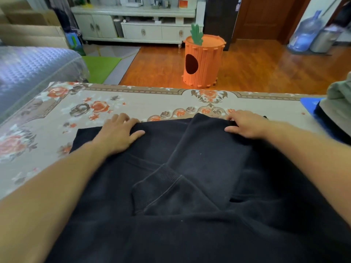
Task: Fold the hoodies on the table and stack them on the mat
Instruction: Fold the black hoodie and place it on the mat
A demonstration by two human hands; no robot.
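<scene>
Left hand [118, 132] at 10 o'clock, fingers curled over the far edge of the black hoodie [190, 186], thumb on top, gripping the cloth. Hoodie lies mid-table on the floral table cover [57, 111], one sleeve with ribbed cuff folded across its middle. Right hand [245, 125] at 1 o'clock grips the same far edge likewise; blue mat [308, 105] at 3 o'clock holds stacked folded clothes [338, 107].

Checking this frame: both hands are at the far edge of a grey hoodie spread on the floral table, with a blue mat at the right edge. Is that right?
Not quite. The hoodie is black, not grey, as the head view shows. The rest holds: the left hand and right hand are at its far edge on the floral table, and a blue mat lies at the right edge.
</scene>
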